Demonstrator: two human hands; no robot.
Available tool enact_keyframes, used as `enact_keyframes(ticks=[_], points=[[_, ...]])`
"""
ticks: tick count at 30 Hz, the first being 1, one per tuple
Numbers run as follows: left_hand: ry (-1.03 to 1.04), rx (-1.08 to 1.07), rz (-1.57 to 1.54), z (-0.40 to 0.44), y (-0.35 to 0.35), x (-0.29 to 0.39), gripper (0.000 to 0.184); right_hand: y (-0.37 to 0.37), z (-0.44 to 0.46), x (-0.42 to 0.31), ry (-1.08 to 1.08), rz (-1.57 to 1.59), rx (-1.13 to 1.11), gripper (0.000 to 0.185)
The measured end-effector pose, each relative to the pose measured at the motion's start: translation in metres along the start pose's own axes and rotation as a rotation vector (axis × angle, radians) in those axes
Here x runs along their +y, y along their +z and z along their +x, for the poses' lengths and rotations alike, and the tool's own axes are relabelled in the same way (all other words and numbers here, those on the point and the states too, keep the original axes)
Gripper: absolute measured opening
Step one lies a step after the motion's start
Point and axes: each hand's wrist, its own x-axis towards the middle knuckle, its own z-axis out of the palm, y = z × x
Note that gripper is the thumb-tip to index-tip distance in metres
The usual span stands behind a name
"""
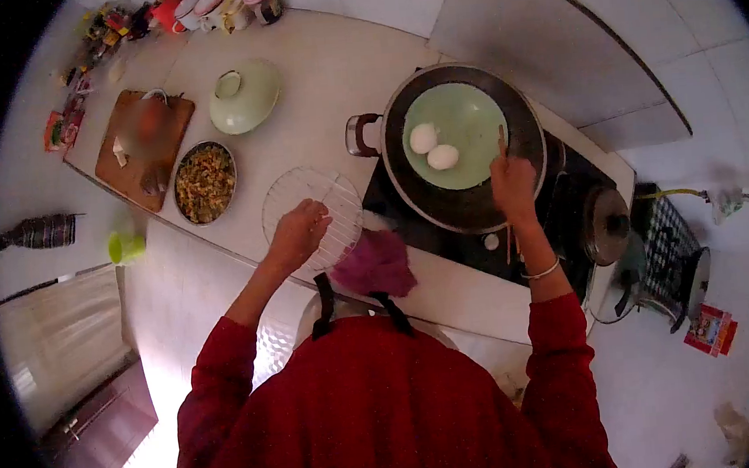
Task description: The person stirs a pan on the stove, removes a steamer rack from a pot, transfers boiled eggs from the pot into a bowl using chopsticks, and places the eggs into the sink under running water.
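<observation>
My left hand (302,233) is closed on a round wire rack (288,192) over the counter's front part. Beneath the rack's right edge lies a purple cloth (377,265). My right hand (514,183) grips a pair of wooden chopsticks (502,140), their tips over the right side of a pale green bowl (466,117). That bowl rests inside a dark wok (519,113) on the stove. Two white eggs, one egg (423,138) touching the other egg (443,157), sit in the bowl's left part.
Left of the rack stands a bowl of chopped food (205,184). Behind it, a green bowl (245,99) lies upside down. A cutting board (119,170) holds items blurred from view. A lidded pot (607,224) sits right of the wok, and several cups (225,12) line the wall.
</observation>
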Motion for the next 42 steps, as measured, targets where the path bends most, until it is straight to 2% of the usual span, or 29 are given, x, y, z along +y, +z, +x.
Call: enact_keyframes(ticks=[1,2,5,7,8,9,10,11,14,17,20,23,27,31,33,35,37,39,40,42], points=[[0.009,0.027,-0.066,0.0,0.001,0.012,0.014,-0.013,0.004,-0.013,0.047,0.074,-0.024,0.029],[-0.078,0.013,-0.21,-0.001,0.003,0.027,0.014,-0.02,0.006,-0.02,0.094,0.147,-0.045,0.027],[-0.29,-0.015,-0.578,-0.006,0.016,0.07,0.015,-0.018,0.009,-0.016,-0.106,0.127,0.019,0.032],[-0.368,0.012,-0.729,-0.006,0.026,0.093,0.017,-0.027,0.009,-0.046,0.033,0.214,-0.038,0.031],[-0.391,0.069,-0.807,-0.006,0.028,0.107,0.018,-0.028,0.004,-0.055,-0.087,0.246,-0.003,0.031],[-0.415,0.126,-0.883,-0.007,0.028,0.12,0.019,-0.029,-0.001,-0.07,-0.099,0.302,-0.017,0.031],[-0.439,0.184,-0.958,-0.01,0.028,0.128,0.021,-0.031,-0.006,-0.084,-0.11,0.358,-0.032,0.031],[-0.465,0.239,-1.028,-0.014,0.03,0.13,0.023,-0.032,-0.011,-0.102,-0.015,0.438,-0.098,0.031],[-0.498,0.413,-1.182,-0.03,0.026,0.128,0.033,0.001,-0.033,-0.123,-0.077,0.441,-0.089,0.031],[-0.5,0.629,-1.265,-0.06,0.021,0.12,0.03,0.013,-0.055,-0.157,-0.086,0.569,-0.207,0.029],[-0.516,0.804,-1.259,-0.096,0.017,0.102,0.024,0.033,-0.081,-0.186,-0.176,0.615,-0.259,0.029],[-0.569,0.96,-1.25,-0.141,0.014,0.082,0.02,0.057,-0.114,-0.22,-0.307,0.617,-0.194,0.028],[-0.631,1.179,-1.207,-0.208,0.004,0.072,0.017,0.064,-0.159,-0.273,-0.307,0.59,-0.561,0.027],[-0.587,1.402,-1.18,-0.303,0.004,0.039,0.019,0.101,-0.23,-0.326,-0.567,0.662,-0.614,0.029],[-0.539,1.499,-1.15,-0.358,-0.002,0.028,0.019,0.114,-0.272,-0.363,-0.61,0.632,-0.68,0.03],[-0.583,1.605,-1.119,-0.404,-0.013,0.029,0.016,0.133,-0.313,-0.389,-0.555,0.765,-0.843,0.03],[-0.577,1.701,-1.129,-0.463,-0.019,0.018,0.015,0.149,-0.358,-0.423,-0.637,0.642,-0.946,0.028],[-0.615,1.823,-1.091,-0.518,-0.021,-0.003,0.015,0.141,-0.405,-0.474,-0.673,0.447,-1.028,0.027],[-0.629,1.883,-1.044,-0.544,-0.022,-0.008,0.018,0.159,-0.428,-0.486,-0.717,0.517,-1.05,0.028],[-0.787,1.913,-0.976,-0.595,-0.027,-0.023,0.023,0.201,-0.47,-0.515,-0.784,0.626,-1.162,0.025]])
